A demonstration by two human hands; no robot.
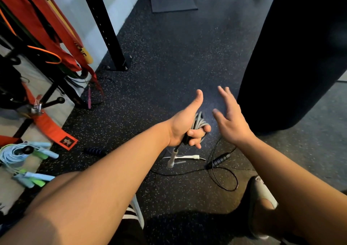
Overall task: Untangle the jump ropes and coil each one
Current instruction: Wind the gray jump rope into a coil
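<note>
Head view: the left grip [185, 127] is curling its fingers around a bundle of grey rope [200, 121] held above the floor [169, 56], thumb lifted clear and pointing up, while one pale handle [172, 157] is hanging below the fist on a short dark lead. The right grip [231, 121] is hovering just beside the bundle with fingers spread, holding nothing and not touching the rope. Beneath both, a black rope [223, 177] is lying in loose loops with its ribbed handle [218, 161] near a second white handle [187, 157] (whether that one belongs to the grey rope cannot be told). Light blue ropes [13, 153] are resting already coiled at far left. Judged risks: with the thumb off, only the curled fingers are restraining the springy turns, so any slackening is likely to let the coil fan open and drop loops; the hanging handle is apt to swing and hook the black loops below, tangling the two again; and a hasty reach by the free grip could knock turns off the bundle's open end.
</note>
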